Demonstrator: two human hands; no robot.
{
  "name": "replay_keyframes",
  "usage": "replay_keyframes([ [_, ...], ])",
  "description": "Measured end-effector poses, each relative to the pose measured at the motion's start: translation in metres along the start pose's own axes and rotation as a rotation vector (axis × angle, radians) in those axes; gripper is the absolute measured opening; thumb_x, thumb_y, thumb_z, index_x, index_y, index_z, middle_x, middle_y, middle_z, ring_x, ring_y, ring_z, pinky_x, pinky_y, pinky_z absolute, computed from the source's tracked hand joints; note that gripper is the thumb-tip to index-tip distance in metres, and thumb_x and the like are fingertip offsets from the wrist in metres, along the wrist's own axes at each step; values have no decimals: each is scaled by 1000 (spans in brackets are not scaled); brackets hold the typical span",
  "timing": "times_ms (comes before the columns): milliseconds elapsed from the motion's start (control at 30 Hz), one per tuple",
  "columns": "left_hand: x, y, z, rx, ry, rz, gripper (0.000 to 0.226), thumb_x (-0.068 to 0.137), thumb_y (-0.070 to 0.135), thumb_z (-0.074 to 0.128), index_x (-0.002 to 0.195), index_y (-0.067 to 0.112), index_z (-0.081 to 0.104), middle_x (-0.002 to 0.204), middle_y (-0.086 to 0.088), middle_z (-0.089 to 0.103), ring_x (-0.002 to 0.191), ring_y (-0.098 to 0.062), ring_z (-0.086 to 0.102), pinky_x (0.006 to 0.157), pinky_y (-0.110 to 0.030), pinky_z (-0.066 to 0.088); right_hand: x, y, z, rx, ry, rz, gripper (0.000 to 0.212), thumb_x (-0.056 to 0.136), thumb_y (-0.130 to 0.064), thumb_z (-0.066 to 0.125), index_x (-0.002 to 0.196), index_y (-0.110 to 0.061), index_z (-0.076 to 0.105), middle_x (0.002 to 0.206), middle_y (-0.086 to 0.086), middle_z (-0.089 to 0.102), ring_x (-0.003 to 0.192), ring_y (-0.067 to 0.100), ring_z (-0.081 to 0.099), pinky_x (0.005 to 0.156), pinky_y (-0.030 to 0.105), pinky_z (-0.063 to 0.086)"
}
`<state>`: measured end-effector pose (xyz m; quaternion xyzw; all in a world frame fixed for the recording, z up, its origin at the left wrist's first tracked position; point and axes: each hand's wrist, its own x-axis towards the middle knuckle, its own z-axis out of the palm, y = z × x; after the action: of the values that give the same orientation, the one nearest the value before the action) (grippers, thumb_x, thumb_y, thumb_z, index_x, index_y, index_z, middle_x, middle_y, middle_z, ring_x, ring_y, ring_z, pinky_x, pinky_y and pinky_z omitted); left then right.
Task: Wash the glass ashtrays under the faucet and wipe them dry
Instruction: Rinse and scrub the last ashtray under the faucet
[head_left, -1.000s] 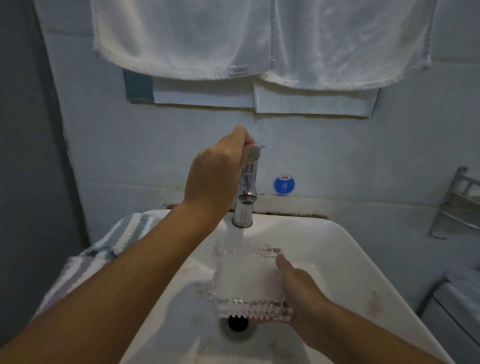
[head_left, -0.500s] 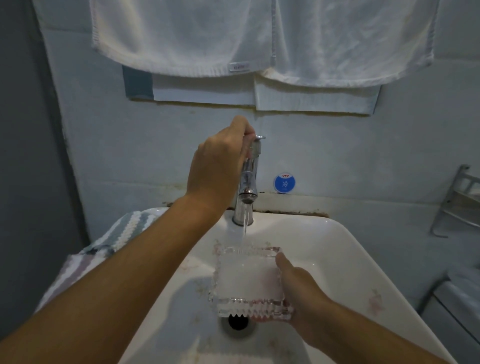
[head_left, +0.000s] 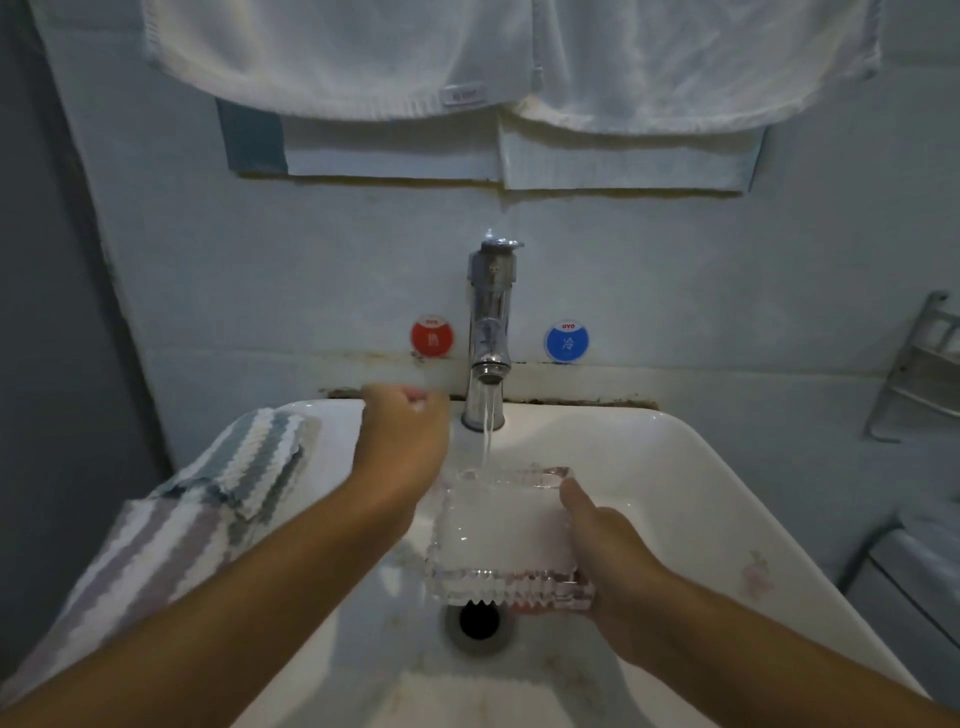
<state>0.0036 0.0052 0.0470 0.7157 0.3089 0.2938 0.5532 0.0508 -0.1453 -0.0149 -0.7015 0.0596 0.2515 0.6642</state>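
striped towel (head_left: 171, 514) draped on left rim of sink (head_left: 691, 467). left hand (head_left: 400, 447) blurred, fingers curled, holding nothing, just left of faucet (head_left: 491, 332). water runs into square clear glass ashtray (head_left: 501, 540) with ridged edges, over the drain (head_left: 478, 621). right hand (head_left: 608, 551) grips its right side.

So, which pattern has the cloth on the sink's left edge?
Stripes: white, grey-blue and mauve on the cloth, seen from the head view.
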Motion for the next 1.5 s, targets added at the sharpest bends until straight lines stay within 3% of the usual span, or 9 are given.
replay_keyframes([
  [167, -22, -26, 9, 280, -301, -144, 77, 91, 36, 69, 146, 8, 23, 145, -11, 45, 118, -26, 54, 88, -31, 46, 4, 0, -3, -8, 17, -24, 58, 102, -57, 38, 131, -10, 53, 116, 14, 65, 99, 34, 68, 89, 53, 58],
  [300, -28, -42, 18, 445, -395, -58, 53, 89, 31, 73, 121, 15, 33, 126, -7, 59, 107, -24, 62, 88, -34, 57, 5, 2, -4, -27, 16, -17, 58, 102, -60, 37, 131, -14, 55, 114, 14, 69, 98, 34, 70, 91, 52, 57],
  [433, -16, -47, 11, 562, -345, -4, 41, 96, 38, 60, 124, 15, 43, 116, -6, 60, 100, -24, 61, 74, -31, 51, 1, 2, -3, -85, 23, -33, 57, 102, -60, 35, 130, -15, 56, 113, 9, 68, 100, 29, 67, 96, 47, 55],
  [600, -8, -52, 9, 687, -327, 72, 29, 107, 26, 38, 123, 6, 52, 119, -13, 60, 98, -25, 58, 81, -32, 48, -1, 3, 0, -195, 29, -55, 60, 100, -63, 35, 131, -16, 55, 118, 8, 65, 106, 29, 63, 101, 46, 50],
  [767, -7, -57, 10, 390, -389, -57, 17, 100, 19, 51, 99, 7, 63, 97, -13, 67, 85, -25, 66, 71, -32, 56, 3, 1, -4, -256, 52, -109, 56, 102, -58, 38, 104, -9, 66, 101, 10, 70, 94, 28, 66, 86, 39, 54],
  [900, -9, -56, 9, 309, -391, -122, 18, 97, 29, 62, 88, 12, 64, 87, -5, 66, 67, -13, 60, 47, -18, 46, 3, 0, -4, -216, 50, -80, 65, 98, -66, 36, 129, -13, 57, 118, 8, 65, 107, 31, 63, 102, 50, 49],
  [1033, -5, -56, 7, 544, -378, 51, 34, 103, 34, 48, 101, 4, 64, 91, -11, 64, 74, -21, 62, 49, -24, 45, 2, 1, -2, -235, 46, -96, 63, 99, -65, 36, 129, -13, 57, 115, 7, 66, 104, 29, 64, 100, 48, 51],
  [1200, -4, -56, 8, 480, -437, -4, 21, 101, 18, 46, 90, 5, 58, 87, -10, 58, 73, -19, 54, 61, -27, 43, 1, -1, -4, -269, 56, -90, 54, 102, -57, 38, 94, -11, 65, 93, 8, 69, 87, 24, 65, 83, 36, 53],
  [1500, -18, -52, 10, 249, -435, -241, 30, 105, 34, 44, 118, 8, 52, 94, -3, 60, 76, -16, 57, 49, -23, 44, 1, -2, -4, -183, 52, -80, 67, 97, -69, 36, 131, -16, 57, 118, 8, 67, 106, 31, 65, 101, 51, 50],
])
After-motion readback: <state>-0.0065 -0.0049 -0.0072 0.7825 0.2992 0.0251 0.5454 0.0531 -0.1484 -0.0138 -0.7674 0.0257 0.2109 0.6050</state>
